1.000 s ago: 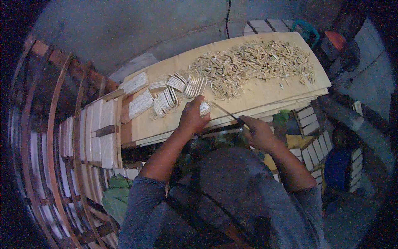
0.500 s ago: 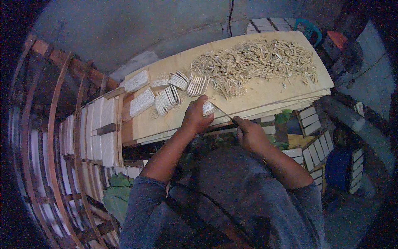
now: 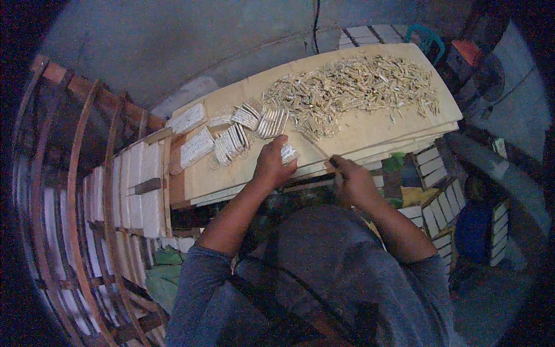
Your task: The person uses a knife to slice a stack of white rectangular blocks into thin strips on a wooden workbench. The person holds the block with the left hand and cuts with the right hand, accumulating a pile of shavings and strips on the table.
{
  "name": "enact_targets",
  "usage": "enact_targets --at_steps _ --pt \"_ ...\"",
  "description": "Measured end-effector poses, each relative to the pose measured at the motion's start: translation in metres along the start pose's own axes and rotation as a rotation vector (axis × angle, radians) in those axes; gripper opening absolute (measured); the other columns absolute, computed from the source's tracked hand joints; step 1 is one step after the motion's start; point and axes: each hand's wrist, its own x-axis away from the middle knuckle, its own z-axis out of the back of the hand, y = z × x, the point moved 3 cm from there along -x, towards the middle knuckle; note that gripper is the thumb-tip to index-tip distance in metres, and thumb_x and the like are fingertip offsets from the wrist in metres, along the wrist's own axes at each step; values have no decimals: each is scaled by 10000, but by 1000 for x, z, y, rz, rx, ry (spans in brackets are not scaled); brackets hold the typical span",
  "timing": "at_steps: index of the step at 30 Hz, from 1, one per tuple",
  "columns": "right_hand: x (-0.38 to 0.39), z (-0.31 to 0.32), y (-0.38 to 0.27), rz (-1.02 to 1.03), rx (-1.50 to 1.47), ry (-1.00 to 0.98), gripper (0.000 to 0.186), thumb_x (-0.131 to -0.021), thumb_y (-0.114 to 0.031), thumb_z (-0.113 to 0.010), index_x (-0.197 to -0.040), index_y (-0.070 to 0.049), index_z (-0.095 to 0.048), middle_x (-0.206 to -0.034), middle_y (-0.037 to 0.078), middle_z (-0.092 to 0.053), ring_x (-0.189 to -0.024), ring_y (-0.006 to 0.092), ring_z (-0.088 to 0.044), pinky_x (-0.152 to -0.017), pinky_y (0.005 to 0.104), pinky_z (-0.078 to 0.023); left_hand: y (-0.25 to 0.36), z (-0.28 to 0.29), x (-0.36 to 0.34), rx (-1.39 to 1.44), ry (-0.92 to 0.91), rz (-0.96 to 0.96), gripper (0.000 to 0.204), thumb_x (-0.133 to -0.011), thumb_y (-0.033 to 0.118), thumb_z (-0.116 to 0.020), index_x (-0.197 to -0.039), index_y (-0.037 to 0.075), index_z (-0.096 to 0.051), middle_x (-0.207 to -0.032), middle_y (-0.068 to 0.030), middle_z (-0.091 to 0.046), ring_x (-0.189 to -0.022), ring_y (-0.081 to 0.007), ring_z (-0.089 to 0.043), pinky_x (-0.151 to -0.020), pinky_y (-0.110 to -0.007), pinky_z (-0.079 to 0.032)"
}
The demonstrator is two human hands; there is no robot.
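Note:
My left hand [image 3: 270, 164] grips a small pale, mottled block [image 3: 288, 152] near the front edge of a plywood board [image 3: 225, 170]. My right hand [image 3: 355, 182], slightly blurred, is closed on the handle of a knife, whose thin blade [image 3: 315, 144] slants up and leftward, right of the block. Beyond my hands lie curved rows of sliced pieces [image 3: 272, 122] and two whitish slabs [image 3: 195, 147] toward the left. A wide heap of short, straw-coloured pieces [image 3: 364, 81] covers much of the board's back right.
Wooden racks [image 3: 87, 133] and stacked white slabs [image 3: 141, 202] stand at the left, with green material [image 3: 165, 269] below. At the right are trays of white bars [image 3: 439, 211], a blue container [image 3: 474, 231], a teal chair [image 3: 428, 37] and a red object [image 3: 465, 52]. A wall [image 3: 173, 40] is behind.
The knife blade now slants more steeply, its tip raised and right of the block instead of close against it. My hands have shifted only slightly, still holding block and knife.

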Motion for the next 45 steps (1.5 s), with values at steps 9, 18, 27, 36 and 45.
enact_targets --at_steps 9,18,27,36,45 --pt "-7 27 -4 -76 -46 -15 442 -982 -211 -661 -1394 -57 -619 -1277 252 -704 -1156 449 -686 -977 521 -563 14 -5 -3 54 194 -214 644 -815 284 -863 -1340 17 -604 -1283 -249 -672 -1186 -451 -648 -1039 -490 -525" --pt "2 10 4 -69 -168 21 418 -998 -182 -650 -1388 -35 -625 -1290 246 -708 -1172 433 -693 -1015 493 -562 19 13 -8 184 64 -42 443 -870 290 -846 -1202 51 -677 -1092 -194 -733 -1029 -388 -706 -912 -451 -559" --pt "-1 -1 14 -5 -91 34 460 -964 -61 -668 -1421 -34 -616 -1220 232 -744 -983 329 -772 -842 402 -602 20 17 -13 207 18 -14 489 -857 310 -872 -1220 45 -678 -1107 -179 -748 -1015 -335 -739 -894 -412 -581" --pt "3 -4 1 51 -50 19 454 -973 -101 -636 -1421 -36 -602 -1203 243 -726 -970 382 -755 -855 445 -600 -17 39 17 76 182 41 505 -844 285 -884 -1248 60 -682 -1163 -184 -733 -1048 -355 -708 -954 -432 -558" --pt "0 -4 0 18 -15 -37 458 -979 -97 -624 -1431 -35 -590 -1233 244 -715 -1006 399 -749 -877 476 -600 -22 32 30 -126 245 -295 696 -755 351 -908 -1309 28 -638 -1201 -181 -696 -1123 -384 -625 -983 -494 -512"
